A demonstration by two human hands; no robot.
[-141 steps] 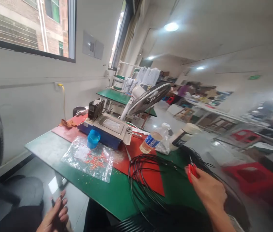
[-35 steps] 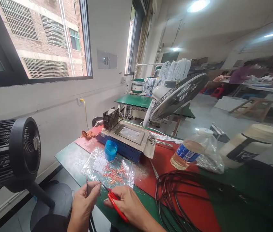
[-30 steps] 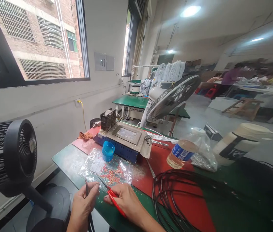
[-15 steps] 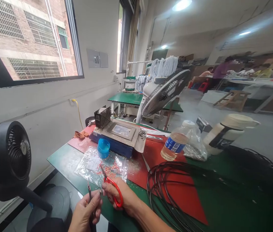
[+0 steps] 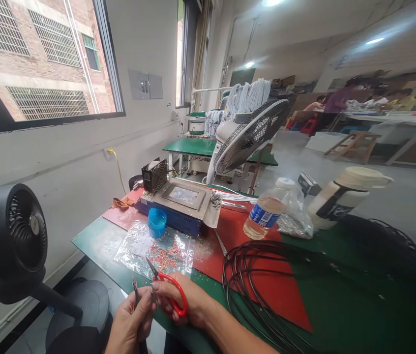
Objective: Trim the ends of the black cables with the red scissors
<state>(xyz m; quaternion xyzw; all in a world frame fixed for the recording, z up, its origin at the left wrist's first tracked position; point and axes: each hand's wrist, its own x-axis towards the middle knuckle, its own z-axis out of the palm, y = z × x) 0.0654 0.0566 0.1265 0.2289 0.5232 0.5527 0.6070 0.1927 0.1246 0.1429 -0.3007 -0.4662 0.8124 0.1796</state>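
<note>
My left hand (image 5: 131, 322) pinches a thin black cable (image 5: 135, 296) whose stripped end points up, just off the near edge of the green table (image 5: 93, 238). My right hand (image 5: 178, 301) grips red-handled scissors (image 5: 167, 287), blades pointing up and left, and its fingertips meet the left hand's at the cable. A clear plastic bag (image 5: 156, 248) scattered with small red pieces lies just beyond both hands. A big coil of black cable (image 5: 263, 275) lies to the right on the red mat (image 5: 230, 236).
A blue cup (image 5: 156, 222) and a blue-based machine with a metal top (image 5: 180, 201) stand behind the bag. A water bottle (image 5: 267, 209), a white jug (image 5: 341, 196), a tilted white fan (image 5: 245, 142) and a black floor fan (image 5: 7, 243) surround the spot. People work far right.
Over the last second the scissors turned from lying low across the table edge to blades pointing up. Both hands drew closer together at the cable end. The view shifted slightly.
</note>
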